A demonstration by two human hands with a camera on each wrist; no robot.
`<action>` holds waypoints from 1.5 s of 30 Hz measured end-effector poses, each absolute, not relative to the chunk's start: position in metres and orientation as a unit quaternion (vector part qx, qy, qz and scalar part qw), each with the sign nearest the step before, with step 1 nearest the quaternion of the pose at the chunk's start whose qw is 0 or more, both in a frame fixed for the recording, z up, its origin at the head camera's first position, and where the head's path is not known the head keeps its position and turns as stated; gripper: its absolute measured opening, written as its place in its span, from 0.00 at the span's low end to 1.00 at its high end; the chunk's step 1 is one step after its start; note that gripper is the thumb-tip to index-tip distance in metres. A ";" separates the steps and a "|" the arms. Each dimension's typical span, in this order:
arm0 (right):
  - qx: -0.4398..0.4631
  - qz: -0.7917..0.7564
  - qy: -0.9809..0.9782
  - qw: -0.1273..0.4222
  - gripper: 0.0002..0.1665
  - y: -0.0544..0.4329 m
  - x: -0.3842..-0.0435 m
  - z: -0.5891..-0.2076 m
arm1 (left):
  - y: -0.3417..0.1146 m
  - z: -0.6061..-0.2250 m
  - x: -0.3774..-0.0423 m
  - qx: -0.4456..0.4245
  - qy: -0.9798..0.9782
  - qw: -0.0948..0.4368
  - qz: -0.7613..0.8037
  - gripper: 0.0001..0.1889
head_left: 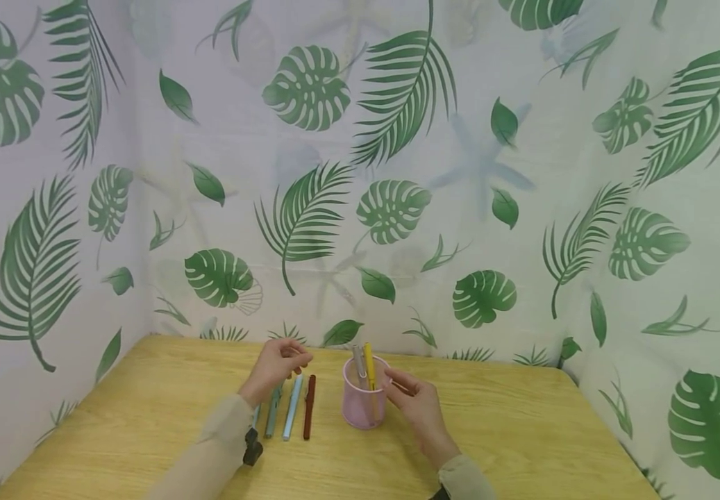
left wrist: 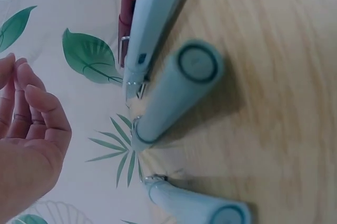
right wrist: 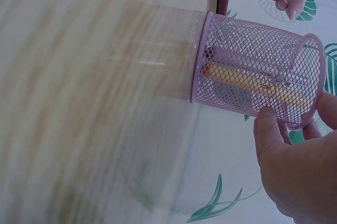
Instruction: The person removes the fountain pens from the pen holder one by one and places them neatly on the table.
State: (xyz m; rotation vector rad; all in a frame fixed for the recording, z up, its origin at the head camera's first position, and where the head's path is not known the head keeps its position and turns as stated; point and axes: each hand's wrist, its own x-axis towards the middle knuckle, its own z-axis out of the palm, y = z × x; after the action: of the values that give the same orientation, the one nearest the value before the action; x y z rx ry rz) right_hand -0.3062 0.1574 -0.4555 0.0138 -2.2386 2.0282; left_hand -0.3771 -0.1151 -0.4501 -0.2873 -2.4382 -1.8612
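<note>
My left hand (head_left: 277,368) hovers over the far ends of a row of pens, its fingers loosely bent and nothing visible in them. In that row lie a dark red pen (head_left: 310,408), a light blue pen (head_left: 293,408), a grey-green pen (head_left: 272,417) and another light blue pen (left wrist: 202,203), partly hidden by the left wrist in the head view. A pink mesh pen holder (head_left: 360,410) stands upright right of them, with a grey pen (head_left: 358,362) and a yellow pen (head_left: 369,364) inside. At its rim, my right hand (head_left: 421,410) grips the holder's right side with thumb and fingers.
The wooden table (head_left: 509,430) extends to both sides and in front of the hands. Behind it and at both sides hangs a white leaf-patterned cloth (head_left: 310,305). A black strap piece (head_left: 252,446) sits at the left wrist, close to the pens' near ends.
</note>
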 end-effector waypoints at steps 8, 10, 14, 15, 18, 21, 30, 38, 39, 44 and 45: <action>0.003 0.670 -0.740 0.055 0.22 0.159 -0.307 -0.456 | -0.099 -0.444 -0.376 -0.113 -0.773 0.057 -0.622 0.06; 0.003 0.669 -0.741 0.056 0.22 0.159 -0.307 -0.456 | -0.095 -0.444 -0.376 -0.120 -0.767 0.066 -0.627 0.06; 0.006 0.671 -0.740 0.057 0.22 0.158 -0.306 -0.456 | -0.088 -0.444 -0.374 -0.129 -0.757 0.077 -0.636 0.06; 0.005 0.670 -0.740 0.057 0.22 0.158 -0.306 -0.456 | -0.087 -0.444 -0.373 -0.131 -0.757 0.078 -0.636 0.06; 0.004 0.670 -0.740 0.056 0.21 0.158 -0.305 -0.455 | -0.083 -0.445 -0.373 -0.138 -0.759 0.076 -0.632 0.06; 0.003 0.668 -0.742 0.055 0.22 0.158 -0.305 -0.455 | -0.079 -0.446 -0.375 -0.144 -0.762 0.077 -0.626 0.05; 0.006 0.672 -0.739 0.052 0.23 0.158 -0.307 -0.456 | -0.070 -0.446 -0.374 -0.145 -0.747 0.081 -0.644 0.06; 0.006 0.667 -0.743 0.056 0.22 0.159 -0.306 -0.456 | -0.060 -0.442 -0.367 -0.145 -0.740 0.065 -0.653 0.08; 0.007 0.666 -0.744 0.056 0.22 0.159 -0.306 -0.456 | -0.059 -0.446 -0.370 -0.145 -0.738 0.064 -0.656 0.08; 0.014 0.669 -0.741 0.055 0.22 0.160 -0.305 -0.455 | -0.053 -0.450 -0.370 -0.164 -0.732 0.053 -0.660 0.14; 0.014 0.670 -0.740 0.056 0.22 0.161 -0.305 -0.455 | -0.051 -0.450 -0.371 -0.168 -0.729 0.050 -0.661 0.14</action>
State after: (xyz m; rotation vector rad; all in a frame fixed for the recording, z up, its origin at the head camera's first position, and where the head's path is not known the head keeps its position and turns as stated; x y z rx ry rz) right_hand -0.3054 0.1610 -0.4545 0.0431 -2.2447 2.0333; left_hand -0.3706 -0.0513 -0.4498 -0.5109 -2.2219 -2.0144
